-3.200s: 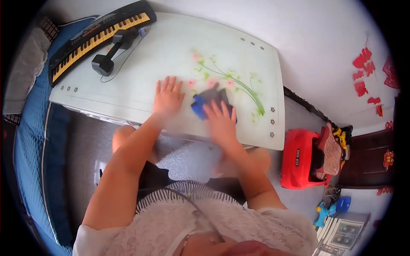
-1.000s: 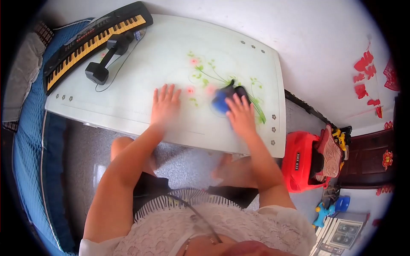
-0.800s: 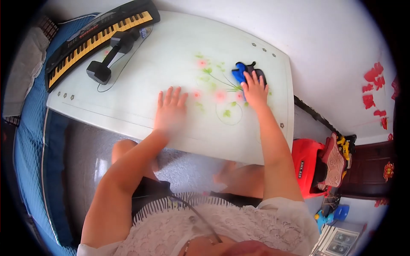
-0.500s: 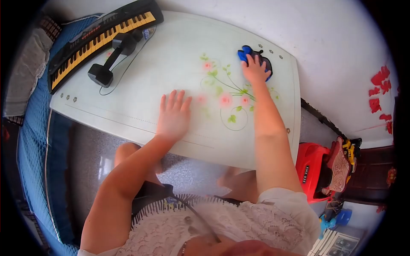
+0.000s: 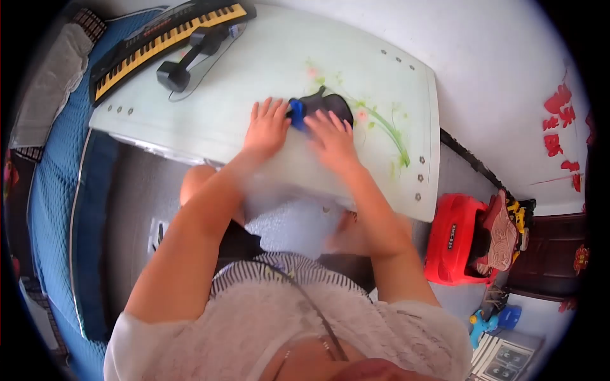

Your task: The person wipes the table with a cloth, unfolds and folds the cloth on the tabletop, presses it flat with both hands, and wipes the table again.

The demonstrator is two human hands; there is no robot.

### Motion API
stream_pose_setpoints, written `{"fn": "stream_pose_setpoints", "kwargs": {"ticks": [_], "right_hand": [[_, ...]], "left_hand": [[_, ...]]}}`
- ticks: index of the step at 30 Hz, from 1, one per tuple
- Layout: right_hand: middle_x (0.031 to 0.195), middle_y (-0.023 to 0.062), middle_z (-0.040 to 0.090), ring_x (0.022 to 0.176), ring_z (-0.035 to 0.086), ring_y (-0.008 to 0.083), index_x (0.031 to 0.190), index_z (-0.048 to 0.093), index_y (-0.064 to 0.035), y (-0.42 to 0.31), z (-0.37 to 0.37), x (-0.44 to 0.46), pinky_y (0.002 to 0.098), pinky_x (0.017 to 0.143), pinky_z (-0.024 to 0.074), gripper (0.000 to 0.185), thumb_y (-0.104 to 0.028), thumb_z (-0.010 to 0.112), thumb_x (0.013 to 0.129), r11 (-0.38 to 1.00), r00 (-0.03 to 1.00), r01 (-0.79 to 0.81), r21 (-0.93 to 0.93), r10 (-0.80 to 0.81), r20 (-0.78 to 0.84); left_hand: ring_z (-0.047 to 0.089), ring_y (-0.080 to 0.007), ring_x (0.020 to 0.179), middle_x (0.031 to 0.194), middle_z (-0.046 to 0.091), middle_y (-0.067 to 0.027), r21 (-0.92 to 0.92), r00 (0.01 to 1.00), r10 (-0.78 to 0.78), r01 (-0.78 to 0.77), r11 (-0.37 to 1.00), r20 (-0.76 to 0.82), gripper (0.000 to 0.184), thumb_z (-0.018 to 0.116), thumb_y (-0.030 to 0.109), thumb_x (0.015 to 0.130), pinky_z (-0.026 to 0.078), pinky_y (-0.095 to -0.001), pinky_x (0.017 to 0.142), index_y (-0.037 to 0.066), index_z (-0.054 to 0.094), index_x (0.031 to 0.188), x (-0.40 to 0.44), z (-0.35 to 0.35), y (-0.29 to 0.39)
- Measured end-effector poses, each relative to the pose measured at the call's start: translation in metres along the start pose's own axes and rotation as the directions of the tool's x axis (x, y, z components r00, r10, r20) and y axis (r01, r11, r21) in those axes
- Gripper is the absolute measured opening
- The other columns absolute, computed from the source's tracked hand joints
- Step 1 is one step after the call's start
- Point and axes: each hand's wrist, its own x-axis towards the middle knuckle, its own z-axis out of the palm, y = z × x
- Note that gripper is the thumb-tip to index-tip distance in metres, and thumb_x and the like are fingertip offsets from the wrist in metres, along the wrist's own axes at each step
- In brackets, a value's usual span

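A floppy-looking black item (image 5: 332,103) with blue parts lies on the pale table (image 5: 273,57); its exact kind is not clear. My right hand (image 5: 333,143) rests over its near edge with the fingers spread, slightly blurred. Close by its blue end (image 5: 297,114) is my left hand (image 5: 267,132), palm down and fingers stretched out. Whether the left fingertips touch the blue part, I cannot tell. Part of the item is hidden under my right fingers.
An electronic keyboard (image 5: 165,41) lies along the table's far left, with a black dumbbell (image 5: 173,76) and a thin cable in front of it. A blue quilted cover (image 5: 54,190) is at the left. On the floor at the right stands a red toy car (image 5: 454,238).
The black and blue item has come from the table's far right to the middle, with my right hand on it. My left hand has shifted slightly forward, and the two hands are now close together.
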Motion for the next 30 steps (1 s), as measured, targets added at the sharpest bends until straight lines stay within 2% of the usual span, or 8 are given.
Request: {"fn": "stream_pose_setpoints", "kwargs": {"ticks": [3,9,12,13,19,22,25,30], "right_hand": [[0.152,0.0152,0.059,0.138,0.056,0.0398,0.144,0.062,-0.0136,-0.011,-0.037,-0.022,0.0435,0.113,0.0475,0.064,-0.01,0.084,0.084,0.963,0.984,-0.153,0.22,0.169,-0.06],[0.122,0.0157,0.071,0.116,0.068,0.0372,0.133,0.064,-0.0105,0.016,-0.05,-0.015,0.0451,0.1,0.0544,0.051,-0.015,0.084,0.087,0.771,0.843,-0.536,0.344,0.465,0.27],[0.122,0.0126,0.075,0.112,0.072,0.0259,0.126,0.068,-0.008,0.003,-0.046,-0.017,0.0382,0.097,0.0548,0.037,-0.017,0.082,0.092,0.912,0.919,-0.39,0.131,0.395,-0.014],[0.121,0.0143,0.076,0.11,0.072,0.0227,0.119,0.071,-0.0023,-0.001,-0.053,-0.018,0.0333,0.097,0.0539,0.033,-0.017,0.081,0.092,0.89,0.881,-0.455,0.028,0.445,0.159],[0.111,0.0065,0.075,0.101,0.068,0.0173,0.125,0.069,-0.0002,-0.026,-0.106,-0.034,0.0309,0.093,0.0514,0.028,-0.011,0.073,0.1,0.589,0.9,-0.377,0.715,0.414,0.134],[0.108,-0.0001,0.071,0.1,0.061,0.0094,0.125,0.07,-0.0027,-0.045,-0.154,-0.033,0.0274,0.091,0.0489,0.022,-0.008,0.065,0.104,0.566,0.943,-0.278,0.776,0.316,0.107],[0.109,-0.0012,0.071,0.102,0.061,0.0086,0.124,0.071,-0.0047,-0.076,-0.208,-0.022,0.0263,0.092,0.0487,0.019,-0.01,0.062,0.108,0.586,0.975,-0.161,0.794,0.219,0.036],[0.108,-0.002,0.07,0.101,0.062,0.0088,0.123,0.072,-0.0059,-0.101,-0.267,-0.011,0.0263,0.09,0.0511,0.019,-0.016,0.062,0.11,0.702,0.98,-0.106,0.705,0.192,-0.045]], "left_hand": [[0.034,-0.0327,0.159,0.161,0.053,-0.0082,-0.062,0.999,-0.032,0.033,0.998,0.014,0.051,0.053,0.043,0.111,0.019,-0.0546,0.132,0.01,0.056,0.15,-0.001,0.006,-0.002],[0.053,-0.0383,0.139,0.149,0.061,-0.0142,-0.463,0.956,-0.13,0.244,0.852,0.265,0.058,0.074,0.037,0.098,0.043,-0.0486,0.119,0.012,0.059,0.148,0.009,-0.019,0.042],[0.06,-0.0378,0.126,0.137,0.065,-0.0155,-0.363,0.971,-0.096,0.173,0.916,0.22,0.055,0.08,0.026,0.092,0.05,-0.0463,0.11,0.015,0.063,0.144,0.0,-0.016,0.057],[0.06,-0.0374,0.128,0.133,0.066,-0.0156,-0.367,0.973,-0.117,0.185,0.912,0.199,0.051,0.078,0.022,0.092,0.05,-0.0471,0.11,0.017,0.065,0.142,-0.005,-0.016,0.06],[0.059,-0.039,0.131,0.136,0.065,-0.0176,-0.546,0.989,-0.084,0.137,0.826,0.122,0.06,0.074,0.017,0.093,0.051,-0.0464,0.11,0.019,0.058,0.151,-0.009,-0.042,0.052],[0.06,-0.0363,0.133,0.139,0.065,-0.0181,-0.778,0.979,0.19,-0.177,0.603,-0.076,0.07,0.074,0.017,0.093,0.049,-0.042,0.112,0.022,0.051,0.159,0.004,-0.095,0.067],[0.052,-0.0308,0.144,0.149,0.061,-0.0177,-0.898,0.892,0.417,-0.03,0.44,0.174,0.074,0.074,0.014,0.095,0.043,-0.0407,0.119,0.02,0.046,0.163,0.015,-0.183,0.103],[0.063,-0.0219,0.115,0.12,0.071,-0.0091,-0.96,0.854,0.472,0.103,0.259,0.219,0.053,0.084,0.036,0.092,0.047,-0.0358,0.108,0.005,0.066,0.132,0.032,-0.237,0.123]]}}
